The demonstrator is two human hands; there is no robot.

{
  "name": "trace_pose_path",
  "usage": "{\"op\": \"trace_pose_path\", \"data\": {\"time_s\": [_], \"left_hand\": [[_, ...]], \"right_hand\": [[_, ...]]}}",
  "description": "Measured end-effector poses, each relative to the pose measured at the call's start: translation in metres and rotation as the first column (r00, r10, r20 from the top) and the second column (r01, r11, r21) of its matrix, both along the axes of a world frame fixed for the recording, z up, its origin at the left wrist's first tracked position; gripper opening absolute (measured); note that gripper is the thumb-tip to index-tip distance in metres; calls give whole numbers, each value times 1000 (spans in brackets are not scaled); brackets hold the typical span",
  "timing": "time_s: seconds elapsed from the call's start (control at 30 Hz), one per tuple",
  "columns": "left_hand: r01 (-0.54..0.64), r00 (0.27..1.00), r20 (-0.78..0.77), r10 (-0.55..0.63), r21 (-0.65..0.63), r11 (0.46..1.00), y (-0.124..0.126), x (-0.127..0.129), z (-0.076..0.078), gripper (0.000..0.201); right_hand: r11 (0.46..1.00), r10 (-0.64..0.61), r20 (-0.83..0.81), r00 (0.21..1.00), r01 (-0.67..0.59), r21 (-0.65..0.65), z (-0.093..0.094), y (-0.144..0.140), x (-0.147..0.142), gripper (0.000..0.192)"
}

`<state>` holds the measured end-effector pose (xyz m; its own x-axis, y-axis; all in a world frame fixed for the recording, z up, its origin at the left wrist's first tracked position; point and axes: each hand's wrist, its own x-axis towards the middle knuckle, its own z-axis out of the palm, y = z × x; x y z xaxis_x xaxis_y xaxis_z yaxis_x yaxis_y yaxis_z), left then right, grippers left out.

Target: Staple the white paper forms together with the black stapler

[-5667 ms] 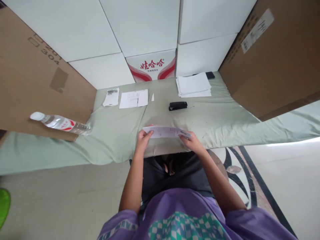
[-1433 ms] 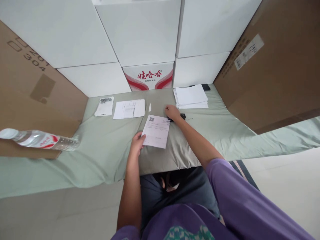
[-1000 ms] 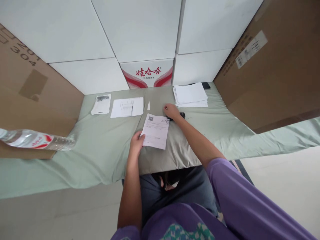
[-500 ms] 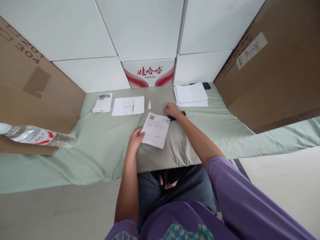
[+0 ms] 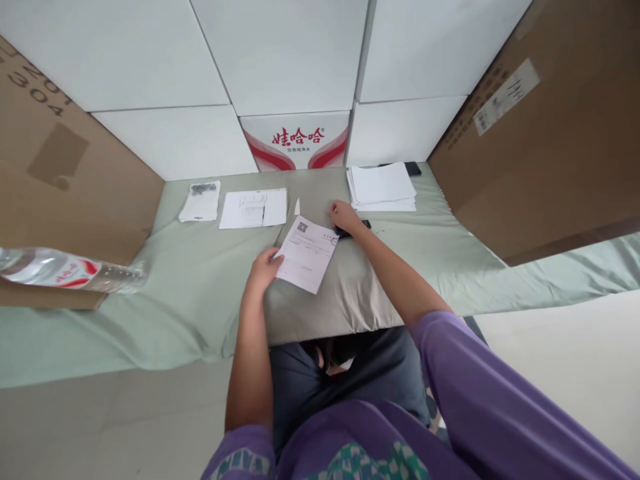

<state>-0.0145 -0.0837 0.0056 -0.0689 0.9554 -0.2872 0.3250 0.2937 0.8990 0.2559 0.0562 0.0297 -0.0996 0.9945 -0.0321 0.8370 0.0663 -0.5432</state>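
My left hand (image 5: 264, 269) grips the left edge of a printed paper sheet (image 5: 309, 257), thumb on top. The sheet has a square code in its upper left corner and lies tilted over the table's front part. My right hand (image 5: 344, 217) is closed just beyond the sheet's upper right corner, its fingertips curled together; whatever they pinch, if anything, is too small to make out. Under that wrist lies a small black object (image 5: 364, 225), partly hidden. A narrow white slip (image 5: 297, 207) rests between the sheet and more printed papers (image 5: 253, 209).
A stack of white paper (image 5: 383, 185) lies at the back right, partly over a black object (image 5: 414, 169). A white packet with dark small items (image 5: 200, 202) is at the back left. A water bottle (image 5: 75, 270) and cardboard boxes (image 5: 540, 147) flank the cloth-covered table (image 5: 200, 273).
My left hand has moved slightly left with the sheet, which has turned a little. My right hand stays in nearly the same place. The view has shifted slightly.
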Motion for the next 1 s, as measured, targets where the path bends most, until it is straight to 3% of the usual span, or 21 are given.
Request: {"op": "trace_pose_path", "data": {"time_s": [0.3,0.6,1.0], "left_hand": [[-38,998,54,42,-70,997,6,-1,2,38],[-64,995,67,68,-58,996,2,-1,-1,35],[-43,996,80,45,-27,999,3,-2,0,29]], "right_hand": [[997,-67,-3,998,67,-30,3,4,-1,12],[979,-156,-179,971,129,-156,5,7,5,17],[985,-157,-166,974,143,-92,7,0,2,10]]}}
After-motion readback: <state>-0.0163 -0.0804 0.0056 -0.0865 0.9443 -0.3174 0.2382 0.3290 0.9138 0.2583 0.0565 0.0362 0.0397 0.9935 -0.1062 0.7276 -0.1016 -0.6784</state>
